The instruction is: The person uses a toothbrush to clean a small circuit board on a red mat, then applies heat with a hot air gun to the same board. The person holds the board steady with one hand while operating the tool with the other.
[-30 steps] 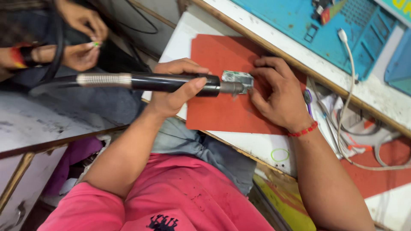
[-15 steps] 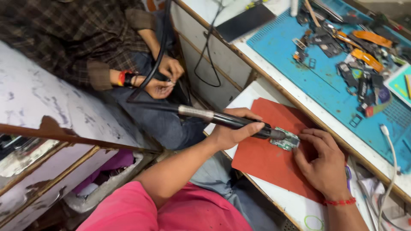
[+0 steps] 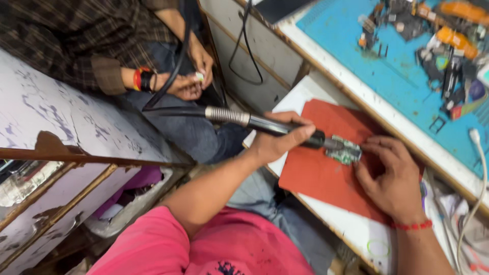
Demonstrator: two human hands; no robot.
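The small green circuit board [image 3: 348, 151] lies on the red mat [image 3: 326, 173], near the mat's far edge. It is pinned there by the fingertips of the right hand [image 3: 395, 175]. A black hot-air handpiece [image 3: 275, 126] is gripped in the left hand [image 3: 277, 140], its nozzle touching the board's near end

A black hot-air tool [image 3: 285, 130] with a ribbed silver collar lies nearly level. Its nozzle meets a small green circuit board [image 3: 348, 151] lying flat on the red mat [image 3: 316, 173].
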